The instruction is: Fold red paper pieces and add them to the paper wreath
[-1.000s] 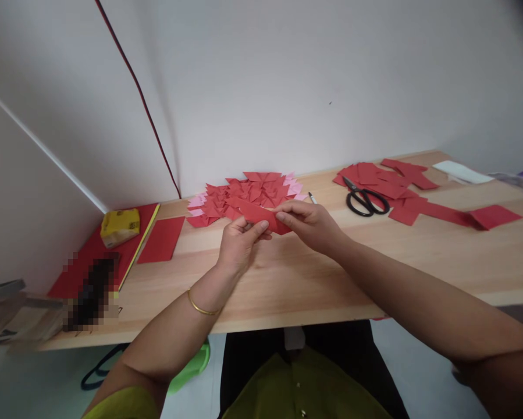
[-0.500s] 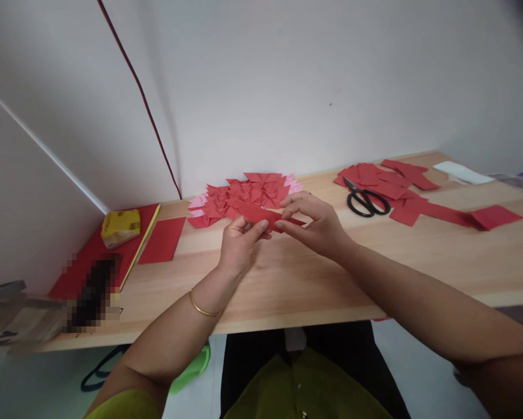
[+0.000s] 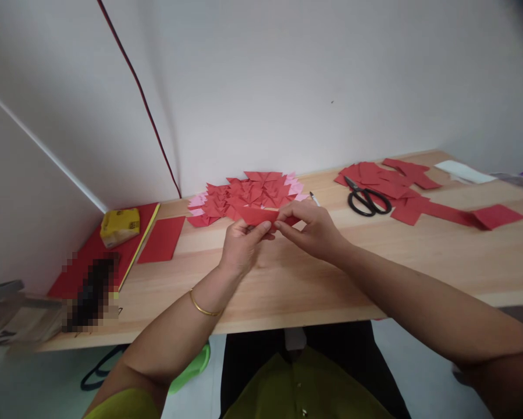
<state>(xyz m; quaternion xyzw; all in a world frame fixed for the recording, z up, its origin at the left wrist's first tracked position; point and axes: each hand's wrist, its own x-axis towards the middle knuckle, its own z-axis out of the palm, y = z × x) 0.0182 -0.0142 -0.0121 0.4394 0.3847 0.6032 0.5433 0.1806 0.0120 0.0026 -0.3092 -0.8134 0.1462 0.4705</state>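
Pinching one folded red paper (image 3: 256, 216), the left hand (image 3: 240, 243) and right hand (image 3: 317, 230) nearly touch.

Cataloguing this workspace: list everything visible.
Folded paper: one, red, centre
Folded pieces: many, red and pink, behind
Flat pieces: many, red, right
Scissors: one, black, partly on flat pieces
Pen: one, white, back
Strips: uncounted, white, right
Sheets: two visible, red, left
Packet: one, yellow, left
Blurred item: one, dark, left
Clutter: uncounted, greyish, left
Table: one, light wood, centre
Cord: one, red, wall
Object: one, green, below table
Bangle: one, gold, left wrist
Left grip, right grip: two, bare, on folded paper
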